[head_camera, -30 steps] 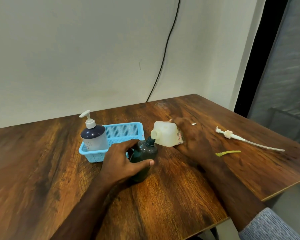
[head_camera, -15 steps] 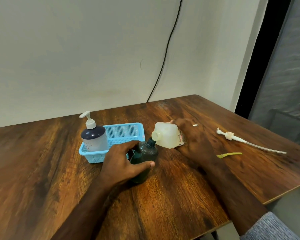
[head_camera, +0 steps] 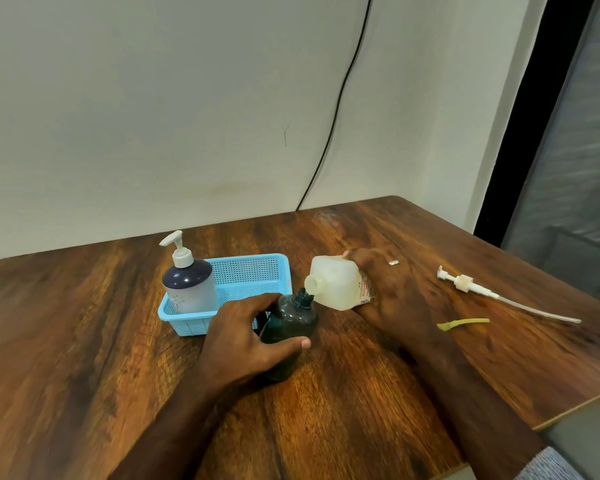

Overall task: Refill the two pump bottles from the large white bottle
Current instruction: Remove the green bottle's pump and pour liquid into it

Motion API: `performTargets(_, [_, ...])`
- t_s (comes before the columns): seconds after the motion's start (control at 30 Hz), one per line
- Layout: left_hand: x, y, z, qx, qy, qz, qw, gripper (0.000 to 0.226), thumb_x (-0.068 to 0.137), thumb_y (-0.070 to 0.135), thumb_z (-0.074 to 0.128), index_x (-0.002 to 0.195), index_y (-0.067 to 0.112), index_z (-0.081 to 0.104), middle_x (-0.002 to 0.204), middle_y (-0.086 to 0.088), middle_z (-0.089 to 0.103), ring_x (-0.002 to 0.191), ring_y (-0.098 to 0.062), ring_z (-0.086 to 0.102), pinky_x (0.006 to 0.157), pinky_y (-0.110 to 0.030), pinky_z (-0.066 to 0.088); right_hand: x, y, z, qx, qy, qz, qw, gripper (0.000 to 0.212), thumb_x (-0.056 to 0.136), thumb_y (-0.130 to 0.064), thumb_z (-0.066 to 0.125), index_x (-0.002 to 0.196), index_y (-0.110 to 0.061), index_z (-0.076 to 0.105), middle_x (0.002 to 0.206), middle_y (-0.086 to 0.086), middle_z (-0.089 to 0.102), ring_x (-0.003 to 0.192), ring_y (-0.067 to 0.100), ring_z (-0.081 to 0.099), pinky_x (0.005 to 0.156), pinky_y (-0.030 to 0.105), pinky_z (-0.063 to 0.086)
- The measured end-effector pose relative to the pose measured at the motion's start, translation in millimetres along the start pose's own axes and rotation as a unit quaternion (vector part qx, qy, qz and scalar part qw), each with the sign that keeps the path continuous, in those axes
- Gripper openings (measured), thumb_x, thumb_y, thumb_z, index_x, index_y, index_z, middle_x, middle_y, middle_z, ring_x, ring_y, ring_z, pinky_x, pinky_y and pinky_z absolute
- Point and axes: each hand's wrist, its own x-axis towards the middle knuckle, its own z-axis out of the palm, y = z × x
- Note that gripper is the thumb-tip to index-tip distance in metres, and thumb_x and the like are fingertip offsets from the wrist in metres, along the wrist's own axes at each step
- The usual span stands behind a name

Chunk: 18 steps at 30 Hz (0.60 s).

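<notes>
We're over the wooden worktop [head_camera: 84, 341], and both hands are busy. The left hand [head_camera: 246, 344] has its grip wrapped round the dark bottle [head_camera: 291, 323], fingers behind it and thumb curled across the front, and the bottle stands on the worktop just in front of the blue basket [head_camera: 250, 278]. Its neck is open at the top, with no pump fitted.

On the other side, the right hand [head_camera: 392, 296] grips the large white bottle [head_camera: 336, 287] from behind and holds it tipped well over on its side. The uncapped mouth points left and down, sitting right at the neck of the dark bottle; we can't tell whether the two actually touch. We can't make out any liquid passing between them either.

The second pump bottle [head_camera: 189, 285], pale with a dark shoulder and a white pump head, stands upright in the left end of the blue basket.

Off to the right, a loose white pump with its long tube [head_camera: 478, 289] lies flat on the worktop, well apart from the hands. Nearer us there's a small yellow-green strip [head_camera: 463, 323], and a tiny pale scrap [head_camera: 393, 262] lies just beyond the right hand. A black cable [head_camera: 336, 112] runs down the wall behind.
</notes>
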Motion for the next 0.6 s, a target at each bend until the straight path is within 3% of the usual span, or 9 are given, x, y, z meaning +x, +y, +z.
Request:
performTargets(0.27, [1, 1, 1, 0.019, -0.011, -0.017, 1.0, 0.096, 0.054, 0.1, 0.05, 0.124, 0.036, 0.065, 0.116, 0.017, 0.07, 0.103, -0.006, 0.063, 0.086, -0.034, 0.058, 0, 2, -1, 0.003, 0.004, 0.0, 1.0, 0.059, 0.078, -0.042, 0.078, 0.128, -0.031, 0.048, 0.125, -0.002, 0.06, 0.114, 0.017, 0.056, 0.092, 0.056, 0.051])
performTargets(0.37, [0, 5, 0, 0.024, -0.015, -0.019, 0.999, 0.096, 0.054, 0.1, 0.049, 0.124, 0.035, 0.065, 0.115, 0.018, 0.07, 0.1, -0.002, 0.062, 0.085, -0.025, 0.055, -1, 2, -1, 0.007, 0.009, 0.012, 1.0, 0.058, 0.078, -0.042, 0.077, 0.128, -0.032, 0.049, 0.124, -0.002, 0.061, 0.113, 0.017, 0.057, 0.094, 0.057, 0.05])
performTargets(0.47, [-1, 10, -2, 0.026, -0.001, -0.009, 1.0, 0.092, 0.054, 0.092, 0.056, 0.123, 0.033, 0.066, 0.108, 0.026, 0.063, 0.091, 0.012, 0.054, 0.077, -0.008, 0.04, -2, 4, -1, 0.013, -0.001, 0.016, 1.0, 0.056, 0.079, -0.043, 0.078, 0.127, -0.029, 0.053, 0.125, -0.003, 0.061, 0.114, 0.017, 0.057, 0.093, 0.055, 0.05])
performTargets(0.6, [-2, 12, -2, 0.037, -0.003, -0.012, 0.999, 0.096, 0.052, 0.091, 0.055, 0.126, 0.031, 0.065, 0.108, 0.026, 0.058, 0.092, 0.007, 0.053, 0.078, -0.006, 0.034, -2, 2, -1, 0.015, -0.002, 0.017, 1.0, 0.056, 0.079, -0.043, 0.077, 0.127, -0.029, 0.053, 0.124, -0.003, 0.061, 0.114, 0.016, 0.057, 0.094, 0.053, 0.051])
